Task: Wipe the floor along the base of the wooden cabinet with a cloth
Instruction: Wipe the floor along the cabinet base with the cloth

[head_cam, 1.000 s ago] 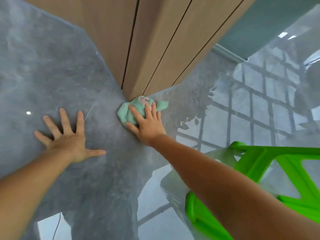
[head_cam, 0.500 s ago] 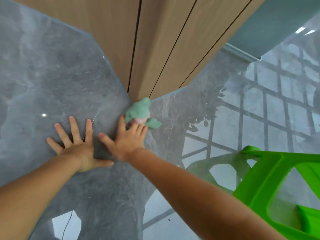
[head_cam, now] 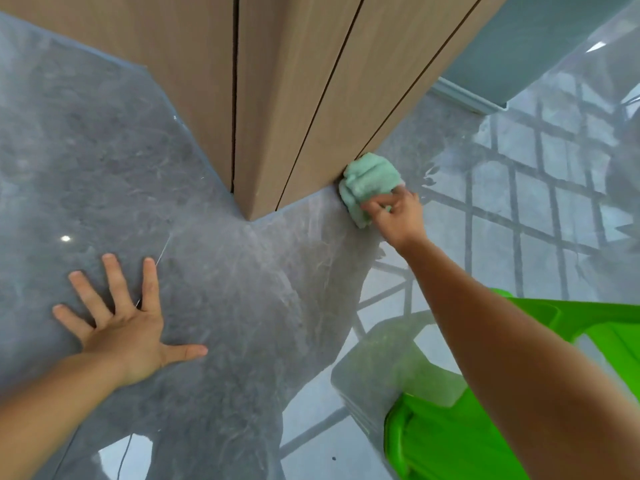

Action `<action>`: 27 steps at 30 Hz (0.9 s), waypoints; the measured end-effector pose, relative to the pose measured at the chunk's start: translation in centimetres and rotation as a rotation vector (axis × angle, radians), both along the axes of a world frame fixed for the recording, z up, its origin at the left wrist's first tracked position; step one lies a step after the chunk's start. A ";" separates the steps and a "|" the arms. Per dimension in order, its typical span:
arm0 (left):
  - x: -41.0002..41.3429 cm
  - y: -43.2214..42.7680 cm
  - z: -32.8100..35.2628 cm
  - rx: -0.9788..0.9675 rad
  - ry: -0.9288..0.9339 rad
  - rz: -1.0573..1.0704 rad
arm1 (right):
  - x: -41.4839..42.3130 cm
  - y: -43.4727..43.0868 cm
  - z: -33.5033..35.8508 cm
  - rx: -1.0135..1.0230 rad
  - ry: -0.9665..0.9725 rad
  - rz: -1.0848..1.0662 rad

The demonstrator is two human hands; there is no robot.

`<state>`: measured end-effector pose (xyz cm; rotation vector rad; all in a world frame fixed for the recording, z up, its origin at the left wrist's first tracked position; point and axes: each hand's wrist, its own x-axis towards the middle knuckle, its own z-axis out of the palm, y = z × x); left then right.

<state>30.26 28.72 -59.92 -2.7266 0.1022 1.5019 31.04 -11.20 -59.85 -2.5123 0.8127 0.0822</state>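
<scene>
A wooden cabinet (head_cam: 277, 81) rises from the glossy grey marble floor (head_cam: 225, 271), its corner pointing toward me. A bunched mint-green cloth (head_cam: 369, 183) is pressed against the cabinet's right-hand base, on the floor. My right hand (head_cam: 398, 216) grips the cloth's near edge with curled fingers. My left hand (head_cam: 117, 327) lies flat on the floor to the left, fingers spread, holding nothing.
A bright green plastic stool (head_cam: 502, 410) stands at the lower right, under my right forearm. A pale teal wall with a white skirting (head_cam: 467, 98) runs behind the cabinet on the right. The floor reflects a window grid.
My right hand has carried the cloth from the cabinet's corner to the right, along the right-hand base. It went from a flat palm to a pinching grip. The left hand stays planted.
</scene>
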 end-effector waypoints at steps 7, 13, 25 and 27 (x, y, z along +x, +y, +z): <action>0.6 -0.3 -0.5 -0.058 -0.007 -0.007 | 3.7 1.3 -0.9 0.031 -0.111 -0.304; 0.8 -0.5 0.1 -0.036 -0.011 0.013 | 3.8 15.1 -5.2 0.021 0.116 -0.245; 0.9 0.4 -0.1 -0.035 -0.050 0.007 | 0.4 8.4 -4.8 -0.242 0.121 0.152; 0.6 0.5 -0.8 -0.043 -0.055 -0.008 | 1.7 4.9 -4.0 -0.216 0.210 0.013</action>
